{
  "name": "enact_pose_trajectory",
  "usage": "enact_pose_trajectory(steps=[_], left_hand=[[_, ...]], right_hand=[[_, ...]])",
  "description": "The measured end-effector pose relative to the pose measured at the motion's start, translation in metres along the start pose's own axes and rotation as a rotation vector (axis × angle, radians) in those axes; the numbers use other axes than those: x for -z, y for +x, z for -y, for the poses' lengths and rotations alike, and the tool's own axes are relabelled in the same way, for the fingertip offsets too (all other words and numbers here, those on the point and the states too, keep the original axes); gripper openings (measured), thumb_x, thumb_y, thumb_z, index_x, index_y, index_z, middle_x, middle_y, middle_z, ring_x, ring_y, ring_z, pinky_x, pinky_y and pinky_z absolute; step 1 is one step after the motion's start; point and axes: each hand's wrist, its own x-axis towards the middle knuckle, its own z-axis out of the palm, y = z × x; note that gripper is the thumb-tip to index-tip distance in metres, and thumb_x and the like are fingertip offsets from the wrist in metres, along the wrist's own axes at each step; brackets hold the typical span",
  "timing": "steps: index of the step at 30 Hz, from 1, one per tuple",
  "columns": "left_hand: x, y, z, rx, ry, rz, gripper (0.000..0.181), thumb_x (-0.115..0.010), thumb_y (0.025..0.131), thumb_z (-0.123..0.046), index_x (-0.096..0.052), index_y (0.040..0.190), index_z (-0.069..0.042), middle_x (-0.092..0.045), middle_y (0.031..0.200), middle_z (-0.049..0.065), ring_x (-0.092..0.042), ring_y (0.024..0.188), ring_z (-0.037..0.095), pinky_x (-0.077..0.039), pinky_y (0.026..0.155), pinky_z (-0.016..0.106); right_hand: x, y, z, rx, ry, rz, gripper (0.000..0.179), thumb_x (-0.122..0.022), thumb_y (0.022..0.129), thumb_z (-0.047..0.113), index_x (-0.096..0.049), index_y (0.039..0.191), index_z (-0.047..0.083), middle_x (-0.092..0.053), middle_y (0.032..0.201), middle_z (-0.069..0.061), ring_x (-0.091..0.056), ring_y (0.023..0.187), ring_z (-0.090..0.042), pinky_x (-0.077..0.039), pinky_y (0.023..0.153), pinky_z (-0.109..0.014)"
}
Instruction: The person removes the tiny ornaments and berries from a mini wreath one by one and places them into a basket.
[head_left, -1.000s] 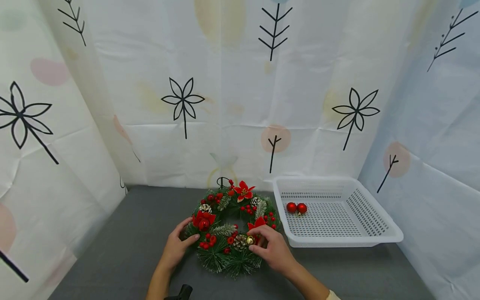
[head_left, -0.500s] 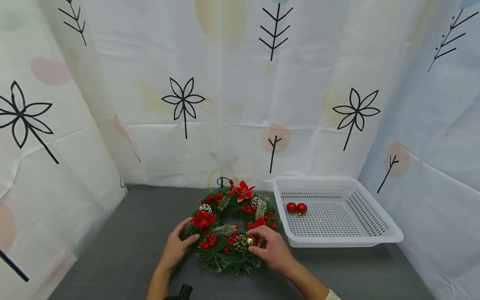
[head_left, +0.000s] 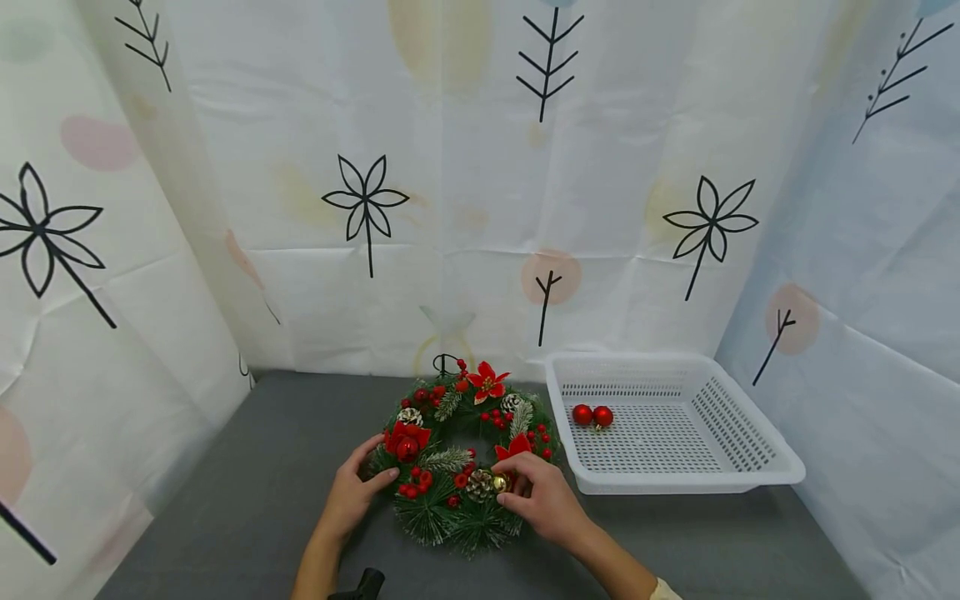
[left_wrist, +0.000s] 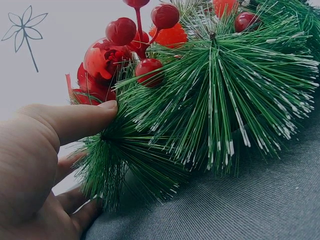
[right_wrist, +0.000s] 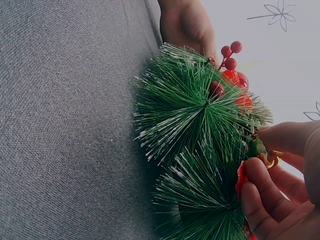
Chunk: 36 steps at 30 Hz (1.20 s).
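Note:
A green Christmas wreath (head_left: 427, 517) lies on the dark grey table, dressed with red poinsettias, red berries, pinecones and frosted needles. My left hand (head_left: 351, 492) grips its left edge; in the left wrist view the thumb (left_wrist: 85, 122) lies over the needles and the fingers reach underneath. At the wreath's lower right, my right hand (head_left: 551, 500) pinches a small shiny gold bauble (head_left: 500, 482) between thumb and fingers, next to a pinecone (head_left: 480, 485). The right wrist view shows a bit of gold (right_wrist: 272, 159) between the fingertips, mostly covered by them.
To the right stands a white perforated plastic basket (head_left: 690, 479) with two red baubles (head_left: 592, 416) in its left part. A black object (head_left: 367, 585) shows at the table's front edge by the left forearm. Patterned white cloth (head_left: 450, 292) encloses the back and sides.

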Motion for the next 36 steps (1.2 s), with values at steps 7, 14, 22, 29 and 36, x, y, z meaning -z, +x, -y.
enact_pose_trajectory(steps=[7,14,22,29,36], left_hand=[[0.0006,0.0004,0.0001,0.019,-0.007,0.009,0.065,-0.075,0.086,-0.017,-0.047,0.144,-0.01,-0.036,0.15,0.02,-0.029,0.138,0.043,-0.031,0.104,0.059],[0.0008,0.0008,0.0006,0.006,0.002,-0.001,0.064,-0.075,0.086,-0.017,-0.047,0.143,-0.008,-0.037,0.149,0.022,-0.03,0.137,0.045,-0.031,0.103,0.06],[0.0006,0.0006,-0.0011,0.035,-0.007,0.002,0.065,-0.076,0.086,-0.017,-0.047,0.144,-0.01,-0.036,0.15,0.02,-0.031,0.137,0.042,-0.032,0.102,0.058],[0.0008,0.0002,-0.0017,0.032,-0.003,-0.002,0.065,-0.076,0.086,-0.017,-0.047,0.144,-0.009,-0.036,0.15,0.021,-0.031,0.136,0.044,-0.033,0.101,0.059],[0.0003,0.0009,0.0015,0.038,-0.01,0.008,0.065,-0.075,0.087,-0.017,-0.047,0.144,-0.01,-0.036,0.151,0.02,-0.03,0.137,0.042,-0.033,0.102,0.058]], right_hand=[[0.0005,-0.0001,-0.0005,-0.005,0.004,0.006,0.029,-0.074,0.086,0.007,-0.067,0.114,0.007,-0.06,0.094,0.001,-0.055,0.068,-0.007,-0.048,0.06,-0.026],[0.0011,-0.0002,0.0002,-0.006,0.005,0.006,0.029,-0.073,0.086,0.006,-0.067,0.115,0.007,-0.06,0.094,0.0,-0.054,0.068,-0.007,-0.048,0.06,-0.026],[0.0023,-0.0012,0.0012,-0.009,0.004,-0.002,0.029,-0.073,0.086,0.007,-0.068,0.115,0.006,-0.061,0.096,0.0,-0.055,0.067,-0.008,-0.048,0.059,-0.026],[0.0024,-0.0021,0.0012,-0.003,0.016,-0.014,0.029,-0.074,0.086,0.007,-0.068,0.115,0.007,-0.062,0.097,0.0,-0.055,0.068,-0.009,-0.048,0.059,-0.026],[0.0021,-0.0031,0.0007,0.008,0.031,-0.034,0.029,-0.074,0.086,0.007,-0.068,0.114,0.009,-0.062,0.096,0.001,-0.056,0.068,-0.009,-0.049,0.06,-0.027]])
